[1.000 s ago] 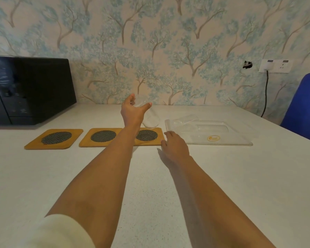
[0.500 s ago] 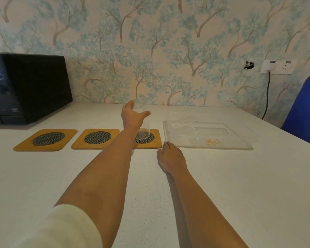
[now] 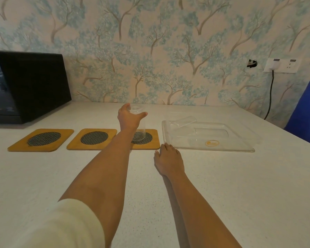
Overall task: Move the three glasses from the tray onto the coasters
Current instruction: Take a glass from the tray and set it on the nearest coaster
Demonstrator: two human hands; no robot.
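Left hand [image 3: 130,116]: thumb and fingers curl round the upper rim of a clear glass [image 3: 139,123], closed on it. The glass stands upright, its base on the mesh disc of the right coaster [image 3: 151,140]; it is plain, colourless, straight-walled, nearly invisible against the counter.

Right hand [image 3: 169,159]: fingers loosely spread, palm down on the white counter [image 3: 240,185], holding nothing, fingertips just beside the near-left corner of the clear tray [image 3: 240,148].

Tray at 3 o'clock from the held glass. Two more glasses lie on their sides in it: far glass [image 3: 184,121] at the tray's 11 o'clock, near glass [image 3: 210,134] toward centre.

Middle coaster [image 3: 92,138] and left coaster [image 3: 41,139] at 9 o'clock, bare. Black microwave [image 3: 27,85] at 10 o'clock.

Change from a second ago: the glass was tilted above the coaster; it now stands on it, upright. Right hand much as before.
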